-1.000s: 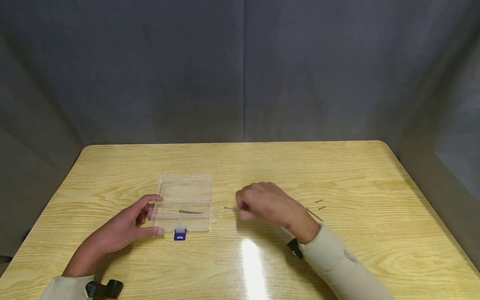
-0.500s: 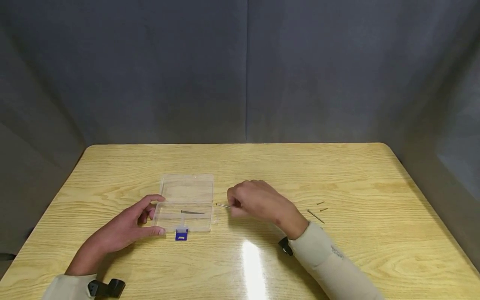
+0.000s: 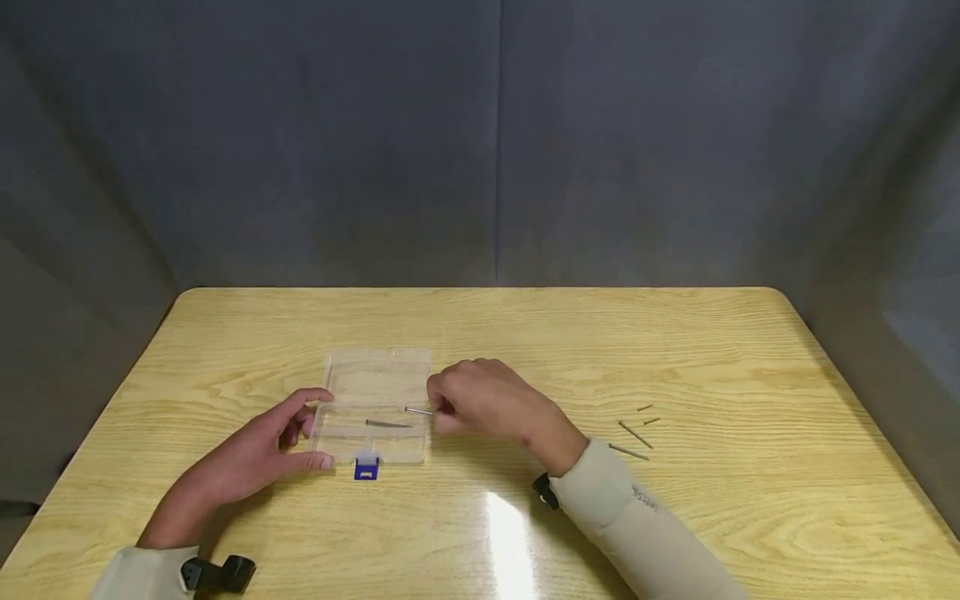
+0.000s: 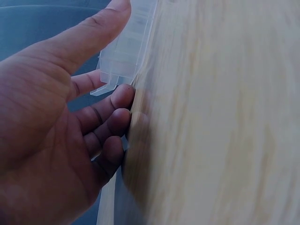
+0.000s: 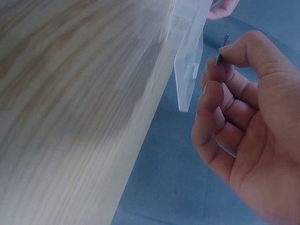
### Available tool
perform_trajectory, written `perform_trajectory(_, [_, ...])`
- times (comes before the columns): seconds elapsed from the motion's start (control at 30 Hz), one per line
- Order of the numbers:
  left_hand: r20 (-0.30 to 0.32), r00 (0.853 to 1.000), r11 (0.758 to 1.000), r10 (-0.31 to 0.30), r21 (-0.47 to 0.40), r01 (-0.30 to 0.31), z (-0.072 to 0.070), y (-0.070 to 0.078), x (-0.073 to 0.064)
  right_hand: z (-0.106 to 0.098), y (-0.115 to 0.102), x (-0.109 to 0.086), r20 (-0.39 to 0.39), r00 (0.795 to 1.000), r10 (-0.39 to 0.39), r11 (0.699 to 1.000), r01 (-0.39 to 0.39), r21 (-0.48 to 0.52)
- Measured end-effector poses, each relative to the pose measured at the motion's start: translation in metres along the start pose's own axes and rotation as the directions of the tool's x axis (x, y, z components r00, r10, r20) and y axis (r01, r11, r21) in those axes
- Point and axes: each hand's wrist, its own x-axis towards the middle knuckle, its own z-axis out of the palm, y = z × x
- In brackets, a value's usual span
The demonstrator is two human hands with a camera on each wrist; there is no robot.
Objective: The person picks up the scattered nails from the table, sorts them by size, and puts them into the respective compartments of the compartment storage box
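A clear plastic box (image 3: 405, 455) lies with its lid (image 3: 378, 372) folded back and its blue latch (image 3: 366, 470) facing front. My left hand (image 3: 243, 454) holds the box's left end, thumb along the front wall and index finger at the back. One grey nail (image 3: 388, 424) rests inside the box. Over the box's right part, my right hand (image 3: 498, 407) pinches another nail (image 3: 418, 411) between thumb and index finger, head pointing left. In the right wrist view this pinched nail (image 5: 226, 42) sticks out past the fingertips, while the other fingers curl loosely.
To the right on the wooden table (image 3: 750, 483) lie two long nails, one nail (image 3: 635, 434) behind another nail (image 3: 628, 452). Two small brownish nails, including a rear one (image 3: 644, 407), lie just beyond them. A dark curtain (image 3: 375, 150) stands behind the table.
My right hand has carried the pinched nail leftward, from beside the box to over its right part. A second long nail on the table has come into view from behind the right arm.
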Motion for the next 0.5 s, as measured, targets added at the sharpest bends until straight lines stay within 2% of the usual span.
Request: perform_trajectory(0.5, [-0.004, 1.000, 0.999, -0.007, -0.032, 0.007, 0.000, 0.002, 0.000, 0.004, -0.015, 0.023, 0.039, 0.999, -0.012, 1.000, 0.013, -0.017])
